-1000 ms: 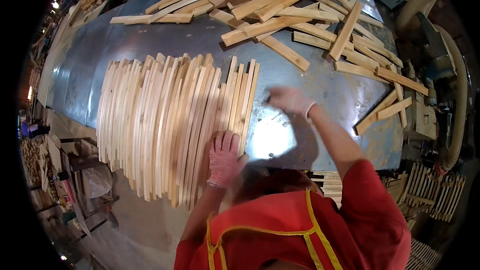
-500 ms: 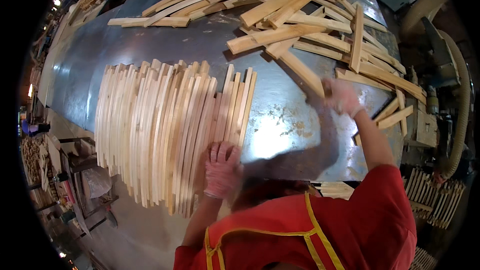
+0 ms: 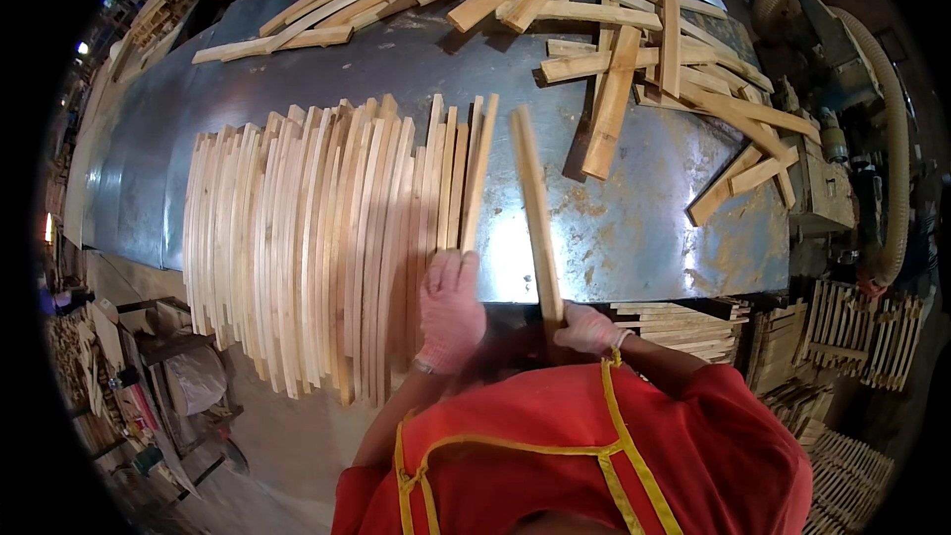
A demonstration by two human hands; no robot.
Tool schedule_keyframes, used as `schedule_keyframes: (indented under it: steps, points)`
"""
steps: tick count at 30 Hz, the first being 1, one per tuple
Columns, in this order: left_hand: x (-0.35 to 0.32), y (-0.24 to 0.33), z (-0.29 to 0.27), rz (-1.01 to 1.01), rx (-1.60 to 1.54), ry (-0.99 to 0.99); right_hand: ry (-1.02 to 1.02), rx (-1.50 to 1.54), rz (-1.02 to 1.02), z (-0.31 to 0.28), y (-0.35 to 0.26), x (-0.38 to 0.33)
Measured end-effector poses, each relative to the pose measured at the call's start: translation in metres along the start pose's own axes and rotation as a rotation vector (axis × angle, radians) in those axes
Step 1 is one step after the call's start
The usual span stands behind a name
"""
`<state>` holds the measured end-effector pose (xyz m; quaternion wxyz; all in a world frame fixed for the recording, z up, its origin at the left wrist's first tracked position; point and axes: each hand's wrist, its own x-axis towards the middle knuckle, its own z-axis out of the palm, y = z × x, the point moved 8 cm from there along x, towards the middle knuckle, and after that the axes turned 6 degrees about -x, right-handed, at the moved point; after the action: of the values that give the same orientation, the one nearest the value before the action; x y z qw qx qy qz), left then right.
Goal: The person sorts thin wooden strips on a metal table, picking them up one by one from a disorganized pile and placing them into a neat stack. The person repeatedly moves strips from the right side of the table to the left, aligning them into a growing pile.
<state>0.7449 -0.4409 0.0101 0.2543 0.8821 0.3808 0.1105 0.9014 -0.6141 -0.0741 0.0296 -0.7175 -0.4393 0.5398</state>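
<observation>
My right hand, in a pale glove, is closed round the near end of a wooden slat. That slat points away from me over the metal table and stands apart from the row of slats to its left. At the right end of the row is my left hand, gloved too, with its fingers stretched forward against the near part of the last slats. It grips nothing that I can see. The row's slats stand on edge side by side, and their near ends reach past the table edge.
A loose heap of slats covers the far and right parts of the metal table. Right of the table hangs a ribbed hose. Stacked slats lie below the near edge, and a metal cart stands at lower left.
My right hand has come back from the heap toward my body with a slat, which now points forward. My left hand has shifted slightly right along the row.
</observation>
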Motion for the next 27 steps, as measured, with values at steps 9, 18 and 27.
schedule_keyframes:
  steps: [9, 18, 27]
  points:
    - [-0.062, -0.083, -0.046, -0.119, 0.472, 0.167, 0.024, -0.297, -0.691, -0.006, -0.115, 0.086]
    - [-0.034, -0.013, -0.019, -0.039, 0.297, 0.113, 0.832, 1.072, -0.038, -0.336, 0.067, 0.149]
    - [-0.035, -0.024, 0.034, -0.01, 0.281, 0.015, 0.676, 1.108, -0.222, -0.213, 0.129, 0.03]
